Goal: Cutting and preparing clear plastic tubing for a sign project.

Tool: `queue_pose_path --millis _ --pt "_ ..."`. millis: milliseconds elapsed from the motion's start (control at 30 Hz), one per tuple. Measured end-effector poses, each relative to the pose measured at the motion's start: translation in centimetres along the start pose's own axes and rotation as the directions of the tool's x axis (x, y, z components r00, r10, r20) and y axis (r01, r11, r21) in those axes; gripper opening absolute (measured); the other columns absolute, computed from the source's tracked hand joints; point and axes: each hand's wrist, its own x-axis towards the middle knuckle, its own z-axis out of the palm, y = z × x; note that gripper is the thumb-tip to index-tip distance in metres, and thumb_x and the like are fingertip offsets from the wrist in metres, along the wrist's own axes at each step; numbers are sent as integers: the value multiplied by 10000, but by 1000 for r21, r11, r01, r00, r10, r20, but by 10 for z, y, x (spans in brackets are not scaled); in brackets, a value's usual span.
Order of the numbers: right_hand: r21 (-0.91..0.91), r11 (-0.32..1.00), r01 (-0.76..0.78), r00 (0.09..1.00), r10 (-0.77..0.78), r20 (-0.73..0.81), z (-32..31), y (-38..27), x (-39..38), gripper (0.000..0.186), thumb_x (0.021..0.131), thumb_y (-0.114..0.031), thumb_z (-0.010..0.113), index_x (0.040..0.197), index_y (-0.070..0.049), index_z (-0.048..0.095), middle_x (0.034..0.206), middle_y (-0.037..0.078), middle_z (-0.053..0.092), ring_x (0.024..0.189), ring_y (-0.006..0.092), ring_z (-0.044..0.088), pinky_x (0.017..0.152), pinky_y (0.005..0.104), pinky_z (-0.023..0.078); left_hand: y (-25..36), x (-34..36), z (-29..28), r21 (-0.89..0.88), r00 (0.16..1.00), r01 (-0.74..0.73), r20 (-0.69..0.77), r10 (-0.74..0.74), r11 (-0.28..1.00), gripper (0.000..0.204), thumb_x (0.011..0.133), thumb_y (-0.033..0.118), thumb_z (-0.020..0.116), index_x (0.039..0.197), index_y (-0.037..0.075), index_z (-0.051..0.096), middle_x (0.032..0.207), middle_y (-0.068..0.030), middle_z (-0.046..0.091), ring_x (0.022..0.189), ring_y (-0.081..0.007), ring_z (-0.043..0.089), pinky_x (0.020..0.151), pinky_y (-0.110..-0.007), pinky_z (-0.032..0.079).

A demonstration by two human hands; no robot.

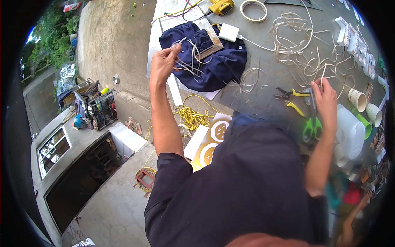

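Observation:
My left hand (166, 61) is raised over a dark blue cloth (230, 68) on the grey table, its fingers pinched on short pieces of white cable (178, 41). More white pieces lie loose on the cloth beside a flat metal-edged piece (210, 48). On the right, the fingers of my right hand (326, 99) close on a white cable (323, 73) at the edge of a loose tangle (293, 35). Green-handled scissors (311, 131) lie against the inner side of that hand; whether it touches them I cannot tell. Left of them are yellow-handled pliers (295, 108).
A white adapter (228, 32), a tape roll (253, 11) and a yellow tool (222, 7) sit at the back. Cups (357, 100), a translucent container (349, 131) and white fittings (353, 43) line the right. Yellow cord (191, 118) lies below the table's left edge.

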Motion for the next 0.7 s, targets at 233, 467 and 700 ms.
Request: queue_pose_path --millis 233,467,700 --pt "20 1000 0 1000 0 -4 -3 -4 3 234 922 -213 623 905 9 551 612 109 489 540 225 444 568 371 383 4 -1 -4 157 999 -18 -43 25 987 425 906 397 674 797 -14 694 581 0 529 477 -68 478 399 -258 400" --pt "27 999 31 999 -30 -37 1 4 2 226 918 -211 628 901 2 554 601 95 478 534 199 428 559 359 375 12 0 2 311 998 -65 5 67 948 433 908 372 670 988 -53 689 651 -51 604 489 -82 517 410 -268 413" --pt "39 999 -11 1000 12 -16 -5 0 1 248 908 -214 624 892 20 543 598 165 481 521 278 421 556 395 374 12 -8 1 200 990 -80 -100 102 977 420 923 269 652 1200 -47 632 884 -137 712 471 -102 549 404 -269 450"
